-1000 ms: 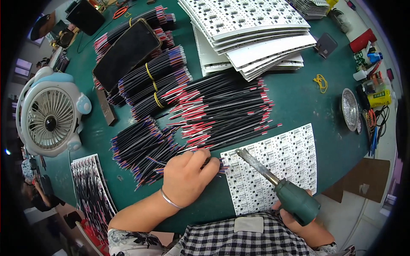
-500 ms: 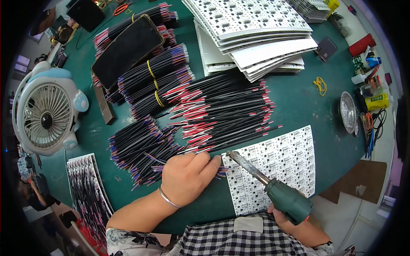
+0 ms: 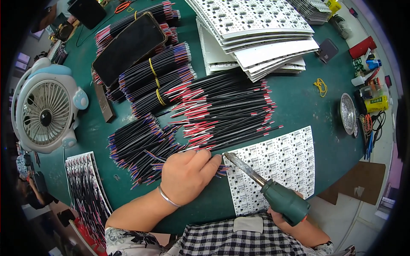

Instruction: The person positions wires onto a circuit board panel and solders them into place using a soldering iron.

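Note:
My left hand (image 3: 186, 175), a metal bangle at its wrist, is closed in a pinch by the top left corner of a white circuit board sheet (image 3: 277, 166). Whatever lies between its fingertips is too small to make out. Loose black wires (image 3: 139, 145) with blue and red ends spread beside and under this hand. My right hand (image 3: 278, 216), mostly hidden behind the handle, grips a soldering iron (image 3: 282, 200) with a green body. The iron's metal tip points up and left, at the board's corner close to my left fingertips.
Red-and-white-ended black wires (image 3: 232, 106) lie beyond the board. A phone (image 3: 128, 49) rests on wire bundles (image 3: 156, 79). Stacked boards (image 3: 260, 25) stand at the back. A fan (image 3: 45, 115) and a wired board (image 3: 85, 187) are left; a metal bowl (image 3: 348, 113) is right.
The soldering iron has shifted slightly to the left, its tip now nearer my left fingertips. My left hand stays almost where it was.

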The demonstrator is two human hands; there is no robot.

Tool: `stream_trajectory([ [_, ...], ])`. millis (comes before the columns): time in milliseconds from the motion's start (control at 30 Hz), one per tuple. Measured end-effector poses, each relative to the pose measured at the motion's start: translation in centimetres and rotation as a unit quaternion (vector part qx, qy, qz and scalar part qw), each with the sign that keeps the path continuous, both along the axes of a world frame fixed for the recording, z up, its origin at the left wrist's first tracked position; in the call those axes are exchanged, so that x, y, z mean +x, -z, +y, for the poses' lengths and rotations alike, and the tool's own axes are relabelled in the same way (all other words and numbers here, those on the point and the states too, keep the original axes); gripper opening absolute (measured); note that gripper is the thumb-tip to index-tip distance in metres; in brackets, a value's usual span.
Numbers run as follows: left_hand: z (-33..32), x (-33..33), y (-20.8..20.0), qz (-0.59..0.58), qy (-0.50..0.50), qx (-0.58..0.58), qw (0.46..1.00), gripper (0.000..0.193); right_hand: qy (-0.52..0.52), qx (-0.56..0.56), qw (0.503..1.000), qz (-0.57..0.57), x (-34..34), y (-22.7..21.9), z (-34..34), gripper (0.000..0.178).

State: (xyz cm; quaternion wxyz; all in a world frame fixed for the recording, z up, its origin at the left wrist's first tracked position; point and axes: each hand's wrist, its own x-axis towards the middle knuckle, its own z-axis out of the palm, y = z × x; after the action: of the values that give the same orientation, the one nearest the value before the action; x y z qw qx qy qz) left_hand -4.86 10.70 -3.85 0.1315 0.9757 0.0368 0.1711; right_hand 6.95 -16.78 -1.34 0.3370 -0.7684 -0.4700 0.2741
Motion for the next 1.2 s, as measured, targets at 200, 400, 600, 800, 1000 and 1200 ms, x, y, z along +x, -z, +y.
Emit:
stream_trajectory([
  [200, 0.0, 0.1, 0.0, 0.004, -0.004, -0.001, 1.000, 0.022, 0.229, -0.185, 0.938, 0.183, 0.1, -3.4, 3.5, 0.026],
  [400, 0.0, 0.1, -0.2, 0.003, -0.006, 0.000, 1.000, 0.021, 0.093, 0.010, 0.990, 0.102, -0.7, 0.3, -0.4, 0.021],
  [600, 0.1, 0.1, 0.1, -0.010, -0.007, -0.004, 1.000, 0.021, 0.100, -0.003, 0.986, 0.135, -0.7, 0.6, -1.0, 0.022],
  [800, 0.4, 0.1, 0.2, -0.015, 0.005, -0.031, 0.999, 0.019, 0.114, -0.020, 0.982, 0.150, -0.8, 0.0, -0.7, 0.024],
  [1000, 1.0, 0.4, 0.6, -0.008, -0.009, -0.091, 0.996, 0.019, 0.089, -0.006, 0.990, 0.113, -0.6, 0.5, -0.6, 0.023],
  [1200, 1.1, 0.6, 0.5, -0.004, -0.019, -0.116, 0.993, 0.024, 0.120, 0.011, 0.985, 0.127, -1.1, 1.7, -1.4, 0.023],
])
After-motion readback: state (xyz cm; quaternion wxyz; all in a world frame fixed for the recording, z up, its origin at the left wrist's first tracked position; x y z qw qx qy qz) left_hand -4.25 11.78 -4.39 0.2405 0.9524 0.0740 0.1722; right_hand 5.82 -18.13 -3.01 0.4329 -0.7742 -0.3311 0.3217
